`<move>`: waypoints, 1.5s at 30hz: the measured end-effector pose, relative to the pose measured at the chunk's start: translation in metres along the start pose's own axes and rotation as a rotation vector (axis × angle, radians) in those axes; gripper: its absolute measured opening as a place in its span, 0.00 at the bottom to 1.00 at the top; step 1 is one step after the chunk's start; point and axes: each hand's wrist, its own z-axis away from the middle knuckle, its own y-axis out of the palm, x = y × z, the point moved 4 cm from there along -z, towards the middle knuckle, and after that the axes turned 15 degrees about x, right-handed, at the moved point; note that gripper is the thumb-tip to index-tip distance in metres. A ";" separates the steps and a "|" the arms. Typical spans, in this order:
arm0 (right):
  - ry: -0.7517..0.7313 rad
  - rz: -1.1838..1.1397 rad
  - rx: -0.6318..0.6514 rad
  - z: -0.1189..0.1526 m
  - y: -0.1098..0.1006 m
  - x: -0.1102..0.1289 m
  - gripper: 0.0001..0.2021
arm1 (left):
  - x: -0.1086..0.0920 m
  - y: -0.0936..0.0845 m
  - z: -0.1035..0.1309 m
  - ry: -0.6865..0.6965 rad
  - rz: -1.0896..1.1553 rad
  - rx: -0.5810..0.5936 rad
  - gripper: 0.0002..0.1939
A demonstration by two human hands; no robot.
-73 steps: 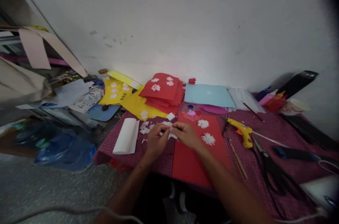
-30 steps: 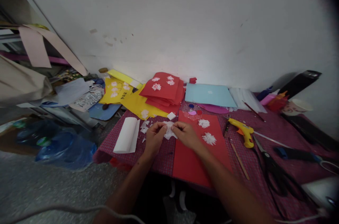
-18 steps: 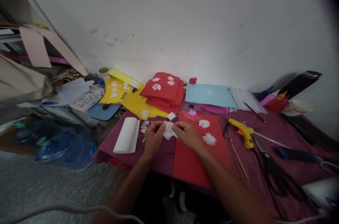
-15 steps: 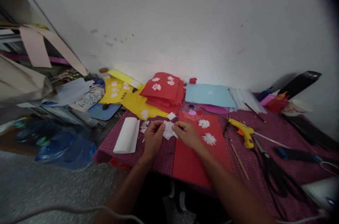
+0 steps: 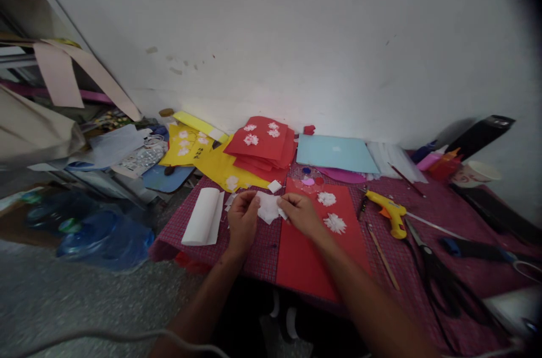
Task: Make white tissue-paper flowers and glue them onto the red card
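A small piece of white tissue paper (image 5: 268, 207) is stretched between my two hands above the table's front part. My left hand (image 5: 244, 217) pinches its left edge, and my right hand (image 5: 298, 213) pinches its right edge. Under and beside my right hand lies a red sheet (image 5: 313, 259) bearing two white paper flowers (image 5: 335, 223). To the left of my left hand is a white paper roll (image 5: 204, 217), with small white scraps between them. A small white square stack (image 5: 274, 186) sits just beyond the tissue.
Red cards (image 5: 262, 146) with flowers, yellow sheets (image 5: 220, 166) and a light blue folder (image 5: 336, 153) lie along the wall. A yellow glue gun (image 5: 390, 213), black scissors (image 5: 440, 279), a wooden stick (image 5: 383, 256) and a paper cup (image 5: 475, 173) are at the right.
The white tissue is spread wider and flatter between my hands. My left hand has shifted slightly left, and the gap between my hands has grown.
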 end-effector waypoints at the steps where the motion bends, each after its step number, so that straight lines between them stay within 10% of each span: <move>1: 0.007 -0.010 0.004 0.000 0.000 0.000 0.16 | 0.001 -0.001 0.000 0.002 0.011 -0.008 0.10; 35: 0.022 -0.009 -0.107 -0.003 -0.018 -0.008 0.18 | 0.005 -0.009 -0.004 0.008 0.040 -0.111 0.12; 45: 0.002 -0.004 -0.183 -0.006 -0.027 -0.016 0.16 | -0.017 0.011 -0.005 0.379 -0.843 0.195 0.06</move>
